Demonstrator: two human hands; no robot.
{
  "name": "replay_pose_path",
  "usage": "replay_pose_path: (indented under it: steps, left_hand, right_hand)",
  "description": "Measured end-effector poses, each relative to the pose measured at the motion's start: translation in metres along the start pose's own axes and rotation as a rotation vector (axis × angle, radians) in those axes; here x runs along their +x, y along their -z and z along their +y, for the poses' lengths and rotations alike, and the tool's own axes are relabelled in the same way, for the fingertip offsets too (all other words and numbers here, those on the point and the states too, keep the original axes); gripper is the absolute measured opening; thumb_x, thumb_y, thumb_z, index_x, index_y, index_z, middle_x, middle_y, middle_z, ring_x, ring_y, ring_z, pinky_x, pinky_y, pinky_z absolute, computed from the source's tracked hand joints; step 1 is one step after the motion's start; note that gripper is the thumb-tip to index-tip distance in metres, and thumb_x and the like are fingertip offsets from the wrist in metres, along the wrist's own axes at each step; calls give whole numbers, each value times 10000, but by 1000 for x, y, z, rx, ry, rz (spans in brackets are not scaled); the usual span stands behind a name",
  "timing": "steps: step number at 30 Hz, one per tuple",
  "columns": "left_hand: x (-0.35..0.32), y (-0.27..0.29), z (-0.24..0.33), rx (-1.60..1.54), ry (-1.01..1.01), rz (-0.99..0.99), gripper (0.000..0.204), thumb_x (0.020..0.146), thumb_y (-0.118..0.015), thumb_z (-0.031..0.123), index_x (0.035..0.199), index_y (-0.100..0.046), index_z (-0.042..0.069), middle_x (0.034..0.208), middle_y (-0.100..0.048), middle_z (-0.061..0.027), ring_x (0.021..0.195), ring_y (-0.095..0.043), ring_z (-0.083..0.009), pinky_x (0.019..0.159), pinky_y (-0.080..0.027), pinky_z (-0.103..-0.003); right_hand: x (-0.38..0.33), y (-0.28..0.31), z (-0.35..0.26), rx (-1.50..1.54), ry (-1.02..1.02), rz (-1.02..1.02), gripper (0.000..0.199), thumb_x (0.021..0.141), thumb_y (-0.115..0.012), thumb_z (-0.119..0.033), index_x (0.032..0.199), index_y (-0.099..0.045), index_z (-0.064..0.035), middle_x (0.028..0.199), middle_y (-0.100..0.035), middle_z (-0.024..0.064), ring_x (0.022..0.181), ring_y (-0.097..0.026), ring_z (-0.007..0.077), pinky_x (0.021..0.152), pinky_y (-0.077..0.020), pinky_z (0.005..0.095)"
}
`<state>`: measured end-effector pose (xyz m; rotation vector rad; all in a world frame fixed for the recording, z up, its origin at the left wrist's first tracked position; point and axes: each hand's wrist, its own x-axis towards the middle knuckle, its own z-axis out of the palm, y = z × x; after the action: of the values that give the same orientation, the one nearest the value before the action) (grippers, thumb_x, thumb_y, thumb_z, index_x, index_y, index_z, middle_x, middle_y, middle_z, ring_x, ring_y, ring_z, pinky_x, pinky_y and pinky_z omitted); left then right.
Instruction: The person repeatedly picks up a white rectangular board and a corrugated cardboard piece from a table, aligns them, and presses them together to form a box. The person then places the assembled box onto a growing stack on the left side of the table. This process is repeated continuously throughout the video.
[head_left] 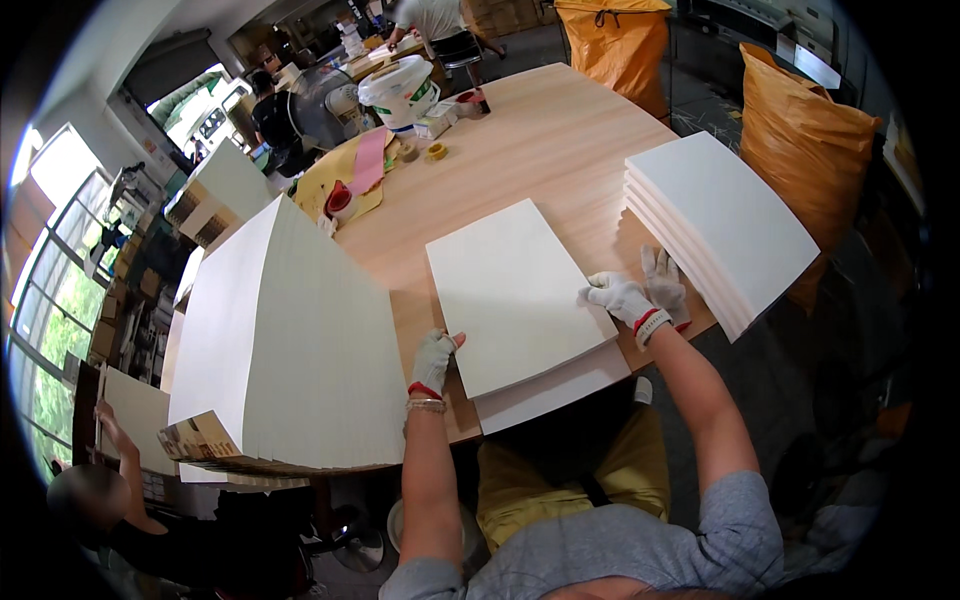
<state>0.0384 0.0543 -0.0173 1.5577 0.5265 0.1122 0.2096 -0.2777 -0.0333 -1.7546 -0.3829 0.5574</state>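
A thin pile of large white sheets (515,290) lies in front of me on the wooden table. It sits slightly offset over another white pile (555,392), whose near part sticks out below. My left hand (433,362), in a white glove with the thumb tip bare, is curled at the upper pile's left edge. At its right edge my right hand (618,298), gloved too, is closed with the thumb on top; the fingers underneath are hidden. Just beyond that hand, a loose white glove (663,278) lies beside the stack on the right.
A tall white stack (320,350) stands left, a layered white stack (720,215) right. On the table (520,130) are a white bucket (398,92), yellow tape (437,151) and pink paper (370,160). Orange sacks (805,140) stand beyond; another person (190,540) works at lower left.
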Motion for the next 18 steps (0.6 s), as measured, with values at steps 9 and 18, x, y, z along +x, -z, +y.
replay_pose_path:
  steps: [9,18]
  left_hand:
    - [3,3,-29,499,-79,199,434,800,-708,240,1093,-558,-42,885,-604,-100,780,-581,-247,699,-478,-379]
    - [-124,-15,-68,843,-484,190,642,696,-754,122,1267,-502,-28,1209,-548,-211,1153,-495,-363,984,-407,-403]
  right_hand:
    - [12,1,23,17,52,-20,285,883,-657,-223,1048,-656,10,951,-697,51,855,-608,101,784,-467,238]
    - [-7,11,-21,-356,-2,-23,423,851,-669,-346,1111,-649,-14,1041,-692,113,956,-631,186,845,-458,286]
